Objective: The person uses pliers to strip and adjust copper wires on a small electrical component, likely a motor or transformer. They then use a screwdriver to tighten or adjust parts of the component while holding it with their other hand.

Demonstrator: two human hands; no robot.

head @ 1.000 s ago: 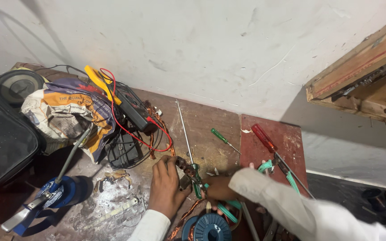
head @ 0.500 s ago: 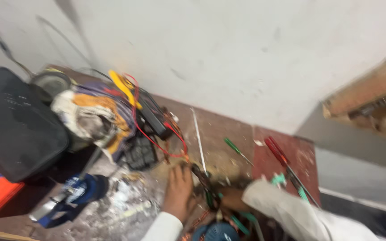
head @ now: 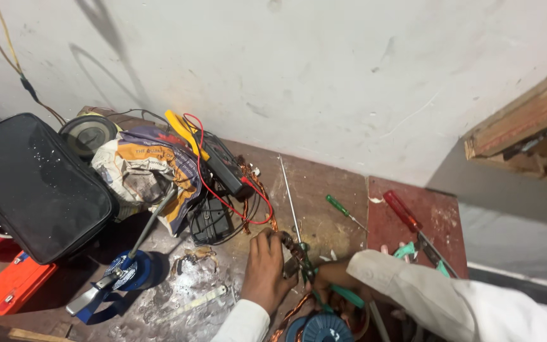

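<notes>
left hand (head: 266,269) flat, fingers together, pressing a small copper-wound metal part (head: 288,242) at lower centre | right hand (head: 329,273) gripping green-handled pliers (head: 308,269) on that part | worn brown bench (head: 324,190)

Hands: two, left hand (head: 264,272) and right hand (head: 330,273).
Screwdrivers: two, one green-handled (head: 337,205), one red-handled (head: 402,210).
Pliers: one pair, green grips (head: 308,269).
Thin metal rod: one (head: 289,196).
Black bag: one (head: 33,183).
Clamp meter, yellow and black: one (head: 213,155).
Orange box: one (head: 14,285).
Blue torch canister: one (head: 131,271).
Crumpled paper bundle: one (head: 144,168).
Blue spool: one (head: 327,329).
</notes>
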